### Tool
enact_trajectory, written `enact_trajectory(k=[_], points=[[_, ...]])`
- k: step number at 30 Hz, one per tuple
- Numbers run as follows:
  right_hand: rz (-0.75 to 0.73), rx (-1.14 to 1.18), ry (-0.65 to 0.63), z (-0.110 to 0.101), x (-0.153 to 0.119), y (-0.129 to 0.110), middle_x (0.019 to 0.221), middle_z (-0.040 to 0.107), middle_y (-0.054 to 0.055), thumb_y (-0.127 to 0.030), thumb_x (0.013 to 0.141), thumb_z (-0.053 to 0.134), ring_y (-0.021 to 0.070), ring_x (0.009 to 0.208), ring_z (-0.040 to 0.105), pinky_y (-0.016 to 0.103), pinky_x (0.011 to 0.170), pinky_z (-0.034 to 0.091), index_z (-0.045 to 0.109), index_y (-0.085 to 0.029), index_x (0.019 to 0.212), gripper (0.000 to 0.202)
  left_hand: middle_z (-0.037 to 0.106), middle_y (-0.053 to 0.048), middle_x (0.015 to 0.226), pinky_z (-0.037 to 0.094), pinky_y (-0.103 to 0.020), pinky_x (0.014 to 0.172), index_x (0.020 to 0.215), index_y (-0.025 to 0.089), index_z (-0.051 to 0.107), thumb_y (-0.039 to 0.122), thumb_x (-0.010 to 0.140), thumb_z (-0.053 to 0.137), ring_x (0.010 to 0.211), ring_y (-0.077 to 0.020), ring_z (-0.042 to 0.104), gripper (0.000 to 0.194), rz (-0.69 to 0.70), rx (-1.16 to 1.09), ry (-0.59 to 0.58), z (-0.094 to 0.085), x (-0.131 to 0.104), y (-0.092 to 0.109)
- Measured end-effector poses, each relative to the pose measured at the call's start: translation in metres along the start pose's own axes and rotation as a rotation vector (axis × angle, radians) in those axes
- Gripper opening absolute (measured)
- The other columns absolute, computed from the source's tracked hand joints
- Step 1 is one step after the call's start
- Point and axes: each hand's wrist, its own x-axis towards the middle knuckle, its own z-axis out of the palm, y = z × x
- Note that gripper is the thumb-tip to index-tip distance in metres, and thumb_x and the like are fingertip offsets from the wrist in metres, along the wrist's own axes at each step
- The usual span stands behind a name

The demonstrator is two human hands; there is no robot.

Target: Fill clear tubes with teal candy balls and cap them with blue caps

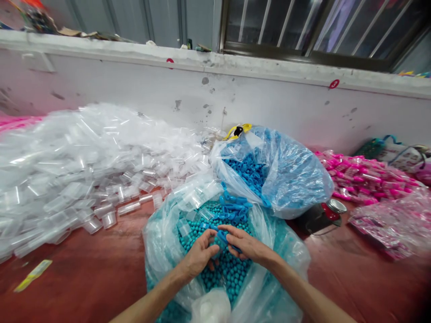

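Observation:
My left hand [201, 253] is closed around a small clear plastic cup [220, 245], with teal beads showing through its wall. Against the cup's mouth, my right hand [245, 244] pinches a blue plastic cap [223, 237]. Both hands are above an open clear bag full of round teal beads [232, 273]. Several loose blue caps [234, 210] lie in a heap on the beads at the back of this bag. A few clear cups [198, 197] rest at its back left rim.
Behind stands another bag [296, 175] holding blue pieces [247, 172]. Clear cups [101, 166] form a large pile on the left of the red table [101, 264]. To the right are a dark jar [319, 218] and pink packed items [367, 177]. A wall [269, 96] closes off the back.

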Motion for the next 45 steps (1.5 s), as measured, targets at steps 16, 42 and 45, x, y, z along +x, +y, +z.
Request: enact_trajectory(k=[16,42,45], points=[[0.066,0.350,-0.357,-0.007,-0.006,0.010,0.041,0.036,-0.013,-0.049,0.073,0.059,0.0035,0.032,0.025,0.014,0.032,0.024,0.040,-0.017,0.119,0.059,0.051,0.003,0.061,0.039,-0.019,0.042,0.121,0.014,0.043,0.032,0.075,0.049,0.044,-0.0070,0.044,0.050,0.068,0.089,0.037,0.011,-0.017,0.005],[-0.165,-0.089,0.257,0.021,-0.008,-0.005,0.078,0.063,0.003,-0.041,0.079,0.046,0.0174,0.063,0.062,0.029,0.053,0.050,0.050,-0.018,0.106,0.036,0.043,0.010,0.053,0.026,-0.015,0.026,0.101,0.020,0.041,0.047,0.075,0.048,0.026,-0.0033,0.033,0.038,0.021,-0.008,0.212,0.013,-0.023,0.011],[-0.196,-0.392,0.250,0.033,-0.017,-0.013,0.116,0.054,0.010,-0.039,0.080,0.046,0.0243,0.109,0.049,0.038,0.088,0.040,0.040,-0.018,0.125,0.050,0.046,0.008,0.061,0.034,-0.018,0.032,0.112,0.022,0.038,0.042,0.080,0.041,0.031,-0.0049,0.038,0.037,0.002,0.112,0.245,0.015,-0.027,0.014]])
